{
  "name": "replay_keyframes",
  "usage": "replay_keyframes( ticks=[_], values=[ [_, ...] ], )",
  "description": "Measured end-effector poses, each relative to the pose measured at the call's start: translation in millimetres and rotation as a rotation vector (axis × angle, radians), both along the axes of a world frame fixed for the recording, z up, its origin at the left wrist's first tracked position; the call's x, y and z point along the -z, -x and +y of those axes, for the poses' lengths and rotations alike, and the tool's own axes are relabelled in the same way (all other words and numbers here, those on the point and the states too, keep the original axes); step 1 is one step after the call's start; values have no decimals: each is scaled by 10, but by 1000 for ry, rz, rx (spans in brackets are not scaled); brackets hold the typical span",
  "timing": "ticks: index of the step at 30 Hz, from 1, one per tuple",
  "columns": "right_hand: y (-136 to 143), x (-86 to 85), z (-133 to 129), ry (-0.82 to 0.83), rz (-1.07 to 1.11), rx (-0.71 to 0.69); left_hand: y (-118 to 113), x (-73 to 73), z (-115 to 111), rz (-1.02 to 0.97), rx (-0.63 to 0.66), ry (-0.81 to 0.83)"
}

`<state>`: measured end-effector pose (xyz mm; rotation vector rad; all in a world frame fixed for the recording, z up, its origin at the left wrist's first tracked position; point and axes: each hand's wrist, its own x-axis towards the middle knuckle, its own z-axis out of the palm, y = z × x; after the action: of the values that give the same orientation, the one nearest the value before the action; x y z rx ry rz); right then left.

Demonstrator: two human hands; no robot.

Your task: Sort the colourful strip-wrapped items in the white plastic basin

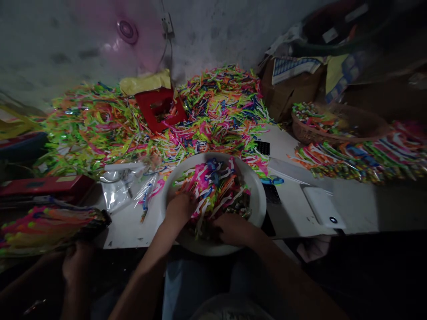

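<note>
Pink strips (199,172) beside left hand (181,208)

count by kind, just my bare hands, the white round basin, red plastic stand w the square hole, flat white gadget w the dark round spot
bare hands: 2 (left hand, right hand)
white round basin: 1
red plastic stand: 1
flat white gadget: 1
total: 5

Basin (262,209) before heaped pieces (227,102), phone (322,206) right of it

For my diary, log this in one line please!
left hand: in bowl; right hand: in bowl; bright strips: in bowl; strip pile: behind bowl
</note>
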<state>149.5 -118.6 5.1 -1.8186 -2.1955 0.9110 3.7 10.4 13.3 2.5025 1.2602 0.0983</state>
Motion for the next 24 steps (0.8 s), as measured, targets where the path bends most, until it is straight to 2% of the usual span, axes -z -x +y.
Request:
replay_keyframes(
  ticks=[7, 11, 14, 16, 18, 21, 24],
  values=[
    [13, 13, 60, -7, 18, -71, 261, 36, -26, -347, 73, 31],
    [-14, -31, 53, -63, 268, -128, 268, -47, -166, -693, -51, 278],
    [-32, -10, 31, 57, 339, -136, 246, -178, -297, -968, -141, 505],
    [-27, 23, 32, 95, 294, -112, 237, -244, -375, -1026, -171, 660],
    [-3, 48, 49, 64, 259, -115, 243, -272, -436, -1034, -186, 756],
    [55, 46, 85, 38, 190, -123, 279, -282, -493, -1005, -196, 789],
    [106, 10, 100, 0, 121, -46, 320, -321, -518, -987, -221, 774]
  ],
)
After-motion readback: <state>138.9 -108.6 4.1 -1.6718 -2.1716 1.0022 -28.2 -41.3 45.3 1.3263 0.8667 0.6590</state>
